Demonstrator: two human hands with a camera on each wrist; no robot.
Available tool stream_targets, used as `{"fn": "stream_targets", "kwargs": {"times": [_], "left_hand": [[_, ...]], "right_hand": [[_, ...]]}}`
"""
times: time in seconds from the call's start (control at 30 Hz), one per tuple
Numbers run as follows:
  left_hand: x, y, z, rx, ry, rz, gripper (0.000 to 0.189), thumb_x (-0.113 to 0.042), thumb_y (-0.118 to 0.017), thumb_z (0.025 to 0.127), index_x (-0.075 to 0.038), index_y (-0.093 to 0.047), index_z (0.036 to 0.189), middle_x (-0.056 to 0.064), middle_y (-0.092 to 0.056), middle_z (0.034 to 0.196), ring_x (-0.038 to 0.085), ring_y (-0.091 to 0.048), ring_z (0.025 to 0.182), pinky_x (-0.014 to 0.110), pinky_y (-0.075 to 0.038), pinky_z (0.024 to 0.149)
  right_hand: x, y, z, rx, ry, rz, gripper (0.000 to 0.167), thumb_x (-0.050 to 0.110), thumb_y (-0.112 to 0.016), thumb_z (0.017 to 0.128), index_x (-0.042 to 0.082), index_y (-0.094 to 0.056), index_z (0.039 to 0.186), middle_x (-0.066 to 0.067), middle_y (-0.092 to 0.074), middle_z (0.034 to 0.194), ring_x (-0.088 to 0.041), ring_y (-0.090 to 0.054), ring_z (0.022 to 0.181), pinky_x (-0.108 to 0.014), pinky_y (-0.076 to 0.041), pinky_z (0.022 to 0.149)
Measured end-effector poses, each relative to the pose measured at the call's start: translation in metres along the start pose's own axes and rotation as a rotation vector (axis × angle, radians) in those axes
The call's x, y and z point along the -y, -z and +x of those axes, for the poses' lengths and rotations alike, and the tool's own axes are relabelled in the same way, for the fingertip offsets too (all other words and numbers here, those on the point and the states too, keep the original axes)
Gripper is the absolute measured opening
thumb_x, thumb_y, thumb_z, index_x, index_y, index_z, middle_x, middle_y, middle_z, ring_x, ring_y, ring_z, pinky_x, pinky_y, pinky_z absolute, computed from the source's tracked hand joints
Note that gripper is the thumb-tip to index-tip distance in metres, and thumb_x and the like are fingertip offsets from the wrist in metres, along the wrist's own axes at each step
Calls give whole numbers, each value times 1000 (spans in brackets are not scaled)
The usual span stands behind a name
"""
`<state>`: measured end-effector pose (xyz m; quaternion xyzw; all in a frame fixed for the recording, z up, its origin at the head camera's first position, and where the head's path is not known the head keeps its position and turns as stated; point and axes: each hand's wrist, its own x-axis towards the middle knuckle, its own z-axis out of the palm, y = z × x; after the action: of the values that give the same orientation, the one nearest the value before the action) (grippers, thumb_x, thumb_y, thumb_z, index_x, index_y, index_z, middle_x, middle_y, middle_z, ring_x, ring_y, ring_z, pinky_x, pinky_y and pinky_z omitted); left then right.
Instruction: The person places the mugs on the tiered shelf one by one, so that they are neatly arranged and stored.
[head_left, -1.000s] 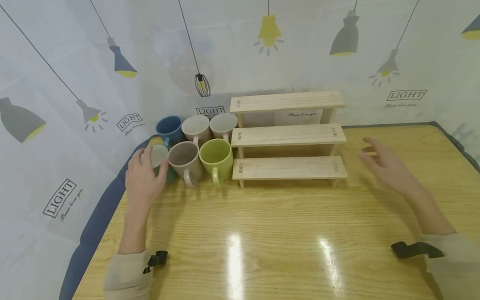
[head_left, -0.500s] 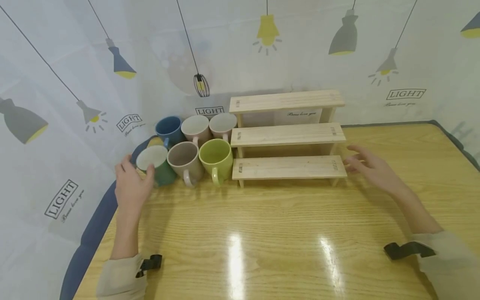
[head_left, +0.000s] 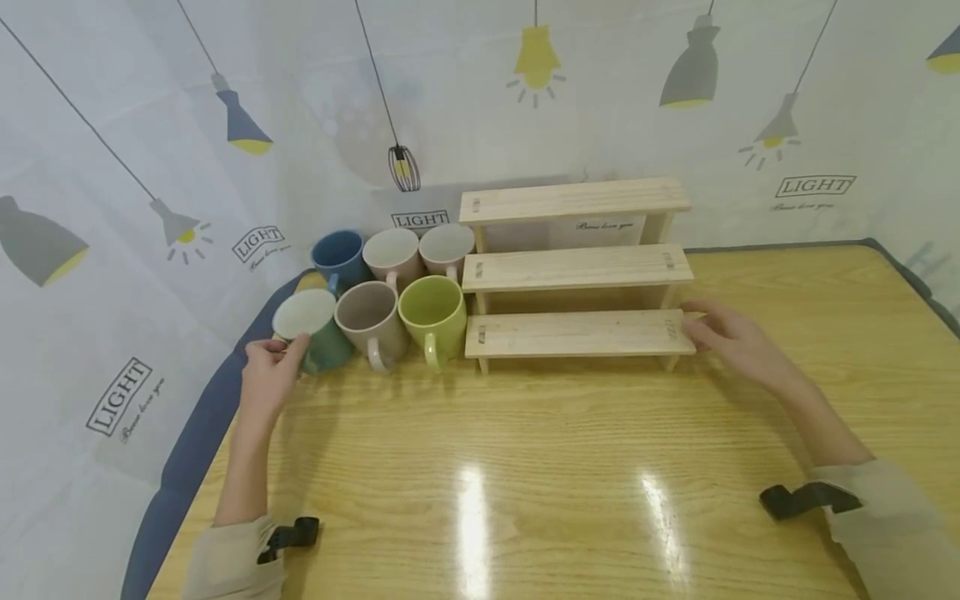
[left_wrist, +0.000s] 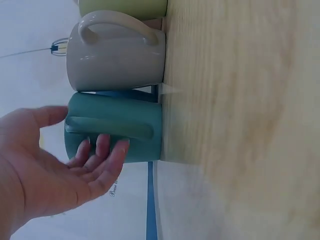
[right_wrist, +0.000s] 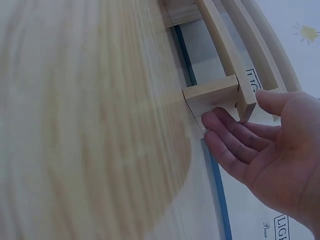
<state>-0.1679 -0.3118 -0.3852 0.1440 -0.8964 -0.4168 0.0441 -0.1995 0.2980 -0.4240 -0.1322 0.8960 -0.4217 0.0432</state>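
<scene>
In the head view, my left hand (head_left: 267, 379) is at the green mug (head_left: 327, 337), leftmost in the front row. The left wrist view shows its thumb near the rim and its loosely bent fingertips beside the mug's handle (left_wrist: 110, 127). My right hand (head_left: 738, 350) holds the right end of the lowest step of a three-tier wooden shelf (head_left: 577, 333). Seen from the right wrist, the thumb lies over that board's end and the other fingers reach underneath, by the leg (right_wrist: 210, 95).
Beside the green mug stand a taupe mug (head_left: 372, 325) and a lime mug (head_left: 435, 321). Behind them are a blue mug (head_left: 341, 262) and two pale pink mugs. A lamp-print sheet (head_left: 585, 125) backs the wooden table (head_left: 562, 467).
My left hand came back from over the green mug, first out to its left, then to its handle side. My right hand moved left to the shelf's end and took hold.
</scene>
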Motion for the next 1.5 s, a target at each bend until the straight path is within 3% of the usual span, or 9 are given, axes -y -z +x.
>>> {"fn": "stream_targets", "kwargs": {"times": [0.13,0.23,0.43,0.6,0.7,0.83,1.07,1.33,1.5], "left_hand": [[6,1,-1,129,-24,-96,75,-55,-50,101,9,-35,138,23,-48,130,38,-57,114,49,-47,101],[12,1,-1,186,-74,-112,68,-52,-51,102,10,-48,131,25,-51,131,41,-54,119,53,-44,104],[19,3,0,225,-159,-147,55,-47,-52,104,5,-63,112,15,-62,116,27,-59,110,47,-46,101],[22,2,4,304,-178,-321,47,-36,-54,105,10,-60,114,7,-64,107,18,-63,105,35,-52,97],[24,0,5,354,-174,-459,41,-28,-53,106,12,-58,113,4,-62,102,17,-63,100,30,-54,92],[27,-2,7,384,-179,-531,33,-26,-51,107,5,-60,104,1,-61,95,15,-61,93,27,-53,87],[28,-2,7,375,-117,-621,42,-27,-55,105,15,-57,108,0,-60,90,16,-62,96,30,-52,94],[26,0,3,313,-68,-773,24,-17,-54,105,1,-66,92,1,-61,85,16,-66,92,28,-53,92],[12,2,-1,214,-116,-868,26,-18,-54,103,-3,-65,85,1,-59,84,12,-63,85,24,-54,85]], "right_hand": [[1,-1,1,20,-22,-6,59,33,-49,108,-5,-36,151,-32,-60,126,-33,-63,105,-27,-52,81],[1,-2,1,31,-42,-7,62,34,-51,107,-6,-33,152,-33,-60,127,-35,-64,106,-30,-51,82],[3,-3,1,50,-74,18,68,36,-52,106,-7,-28,154,-34,-53,136,-25,-68,94,-27,-50,82],[4,-4,1,63,-80,39,70,35,-52,106,-8,-24,155,-35,-44,144,-19,-68,87,-22,-50,79],[4,-4,1,68,-87,66,71,35,-52,106,-8,-23,155,-34,-52,137,-18,-68,83,-21,-51,78],[4,-5,1,71,-88,95,72,33,-53,106,-10,-22,154,-30,-61,123,-18,-68,80,-22,-52,77],[3,-4,2,77,-93,111,72,33,-53,106,-9,-21,155,-33,-58,128,-20,-70,81,-20,-52,79],[4,-4,2,91,-101,125,74,34,-53,106,-10,-19,155,-33,-57,129,-22,-70,82,-18,-50,80],[6,-3,1,89,-94,129,73,33,-53,106,-10,-19,155,-33,-57,129,-22,-70,81,-17,-50,80]]}}
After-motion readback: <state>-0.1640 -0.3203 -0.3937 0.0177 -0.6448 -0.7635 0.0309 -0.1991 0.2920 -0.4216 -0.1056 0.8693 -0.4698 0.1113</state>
